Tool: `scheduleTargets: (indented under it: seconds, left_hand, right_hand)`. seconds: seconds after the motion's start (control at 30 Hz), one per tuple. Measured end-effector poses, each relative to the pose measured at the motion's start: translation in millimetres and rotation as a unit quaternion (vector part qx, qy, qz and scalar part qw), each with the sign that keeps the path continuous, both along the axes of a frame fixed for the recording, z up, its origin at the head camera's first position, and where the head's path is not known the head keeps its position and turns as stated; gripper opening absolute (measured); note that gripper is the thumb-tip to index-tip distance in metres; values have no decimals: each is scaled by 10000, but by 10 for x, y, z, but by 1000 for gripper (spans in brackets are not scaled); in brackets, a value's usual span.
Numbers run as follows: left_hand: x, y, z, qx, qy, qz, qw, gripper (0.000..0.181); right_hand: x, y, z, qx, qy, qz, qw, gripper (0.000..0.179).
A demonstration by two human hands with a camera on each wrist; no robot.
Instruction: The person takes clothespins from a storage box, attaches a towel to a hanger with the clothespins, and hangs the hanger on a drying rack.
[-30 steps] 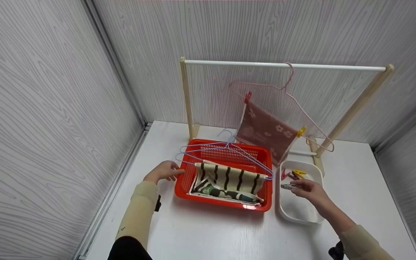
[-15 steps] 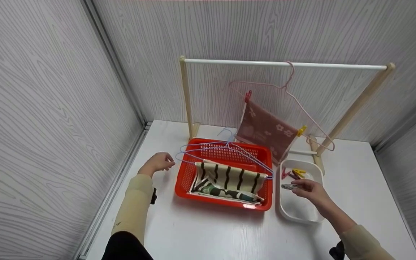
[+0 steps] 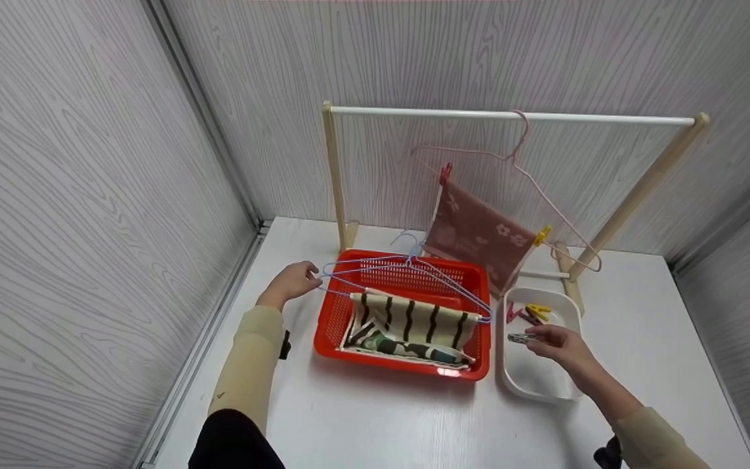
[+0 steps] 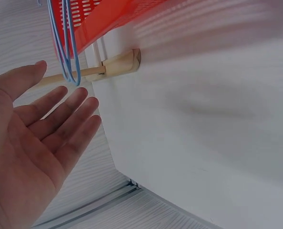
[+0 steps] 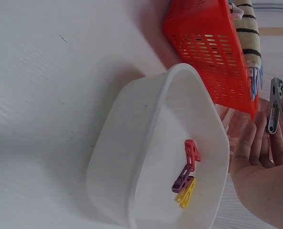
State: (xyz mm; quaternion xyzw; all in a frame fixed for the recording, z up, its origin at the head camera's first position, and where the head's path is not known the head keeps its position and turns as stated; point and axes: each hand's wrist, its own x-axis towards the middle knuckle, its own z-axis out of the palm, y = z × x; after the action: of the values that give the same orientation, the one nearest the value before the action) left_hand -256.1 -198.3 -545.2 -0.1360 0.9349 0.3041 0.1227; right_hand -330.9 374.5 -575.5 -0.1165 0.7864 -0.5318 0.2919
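Note:
My left hand (image 3: 293, 281) is beside the left ends of the blue hangers (image 3: 336, 268), fingers extended and palm bare in the left wrist view. A grey-green clothespin (image 5: 275, 106) is pinched in my right hand (image 3: 562, 345), held over the white tub (image 3: 508, 378). The hangers lie across the red basket (image 3: 401, 371). Over their lower bar hangs a cream towel with dark stripes (image 3: 420, 319), and a green camouflage-like patterned cloth (image 3: 407, 350) lies below it in the basket.
Red, purple and yellow clothespins (image 5: 183, 183) lie in the tub. Behind stands a drying rack (image 3: 414, 113) with a pink hanger (image 3: 547, 198). A brownish-pink flowered towel (image 3: 479, 238) is clipped to it by a red clothespin (image 3: 445, 173) and a yellow clothespin (image 3: 542, 236).
My left hand first drew back from the basket's left rim, then moved up and right to the hanger ends. My right hand has stayed over the tub with the clothespin.

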Motion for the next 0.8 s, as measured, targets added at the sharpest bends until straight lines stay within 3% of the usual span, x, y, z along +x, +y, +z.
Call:
scheduleTargets:
  seconds: [0.5, 0.8]
  left_hand:
    - [-81, 81, -49, 34, 200, -158, 9997, 43]
    - [-57, 82, 11, 176, 210, -72, 9996, 38]
  right_hand:
    - [26, 42, -79, -226, 100, -105, 9996, 48]
    - [34, 54, -63, -228, 96, -93, 9997, 48]
